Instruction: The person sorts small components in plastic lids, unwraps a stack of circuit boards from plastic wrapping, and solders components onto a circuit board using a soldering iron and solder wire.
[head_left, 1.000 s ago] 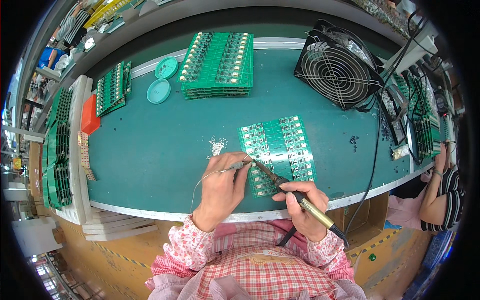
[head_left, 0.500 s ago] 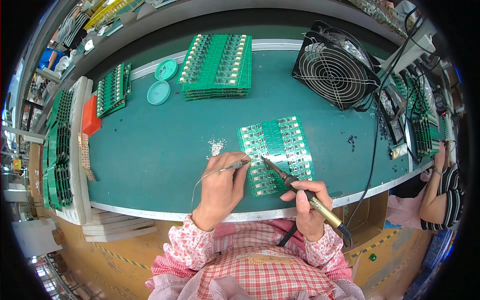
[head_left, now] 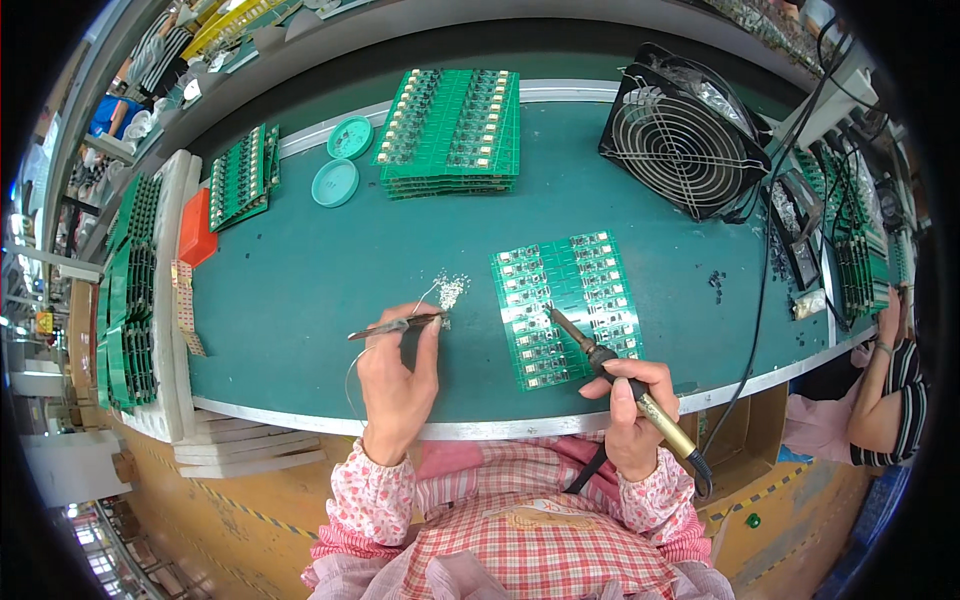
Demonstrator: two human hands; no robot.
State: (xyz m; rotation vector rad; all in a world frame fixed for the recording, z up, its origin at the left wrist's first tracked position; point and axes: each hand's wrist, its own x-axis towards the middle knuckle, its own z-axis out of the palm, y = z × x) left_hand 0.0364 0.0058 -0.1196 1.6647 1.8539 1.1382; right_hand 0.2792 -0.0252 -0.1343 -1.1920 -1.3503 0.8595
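Note:
My left hand (head_left: 398,385) is closed on a pair of tweezers (head_left: 372,330), with a thin solder wire (head_left: 350,385) trailing from the same grip. Its fingers are just below a small heap of tiny white parts (head_left: 453,291) on the green mat. In my right hand (head_left: 636,412) is a soldering iron (head_left: 655,420), gripped like a pen, its tip over the left column of the green circuit board (head_left: 555,280). Whether the tip touches the board I cannot tell. The board lies flat, carrying two columns of small components.
Stacked circuit boards (head_left: 450,130) sit at the back beside two round turquoise lids (head_left: 335,183). A black fan (head_left: 685,140) stands back right, and a cable (head_left: 752,330) crosses the mat. Left are a red box (head_left: 197,230) and racked boards (head_left: 128,310). Another person's arm (head_left: 880,390) shows far right.
My left hand has moved left, off the board, to beside the white parts, and the tweezers have turned. The iron remains over the board. The whole view has shifted slightly.

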